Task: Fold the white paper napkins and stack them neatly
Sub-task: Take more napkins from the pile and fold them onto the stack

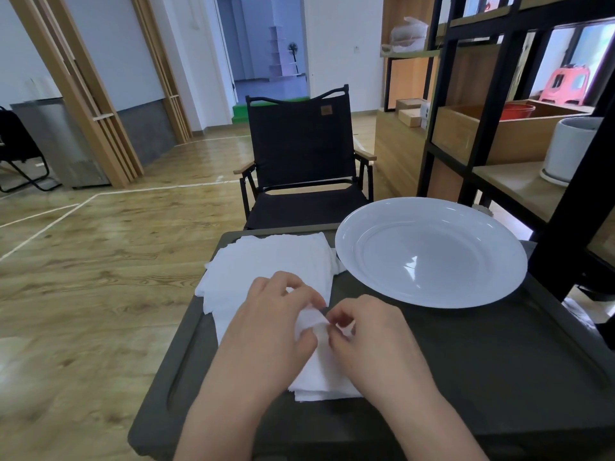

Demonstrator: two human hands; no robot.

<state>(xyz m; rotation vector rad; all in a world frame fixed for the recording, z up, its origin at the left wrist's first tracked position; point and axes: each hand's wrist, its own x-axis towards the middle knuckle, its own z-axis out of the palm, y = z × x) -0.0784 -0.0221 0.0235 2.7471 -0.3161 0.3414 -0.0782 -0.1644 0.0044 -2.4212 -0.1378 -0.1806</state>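
While both hands work at the middle of the dark bench [466, 361], the left hand [276, 314] pinches a raised edge of a white napkin [311, 322] between thumb and curled fingers, and the right hand [369, 331] pinches the same edge from the other side, its fingertips just beside the left thumb. That napkin lies on top of a small folded stack [319, 380] (several layered edges show at its near side), which rests on the bench between the two wrists. Behind the hands, toward the far left corner of the bench, sits a loose pile [266, 261] of unfolded napkins, its edges ragged and fanned; the left hand partly covers its near part. A large white plate [429, 251] stands on the bench at the far right, its rim just beside the pile, though whether they touch I cannot tell. Beyond the bench a black folding chair [299, 151] faces the camera on the wooden floor [100, 261], and a black-framed shelf [499, 144] stands at the right.
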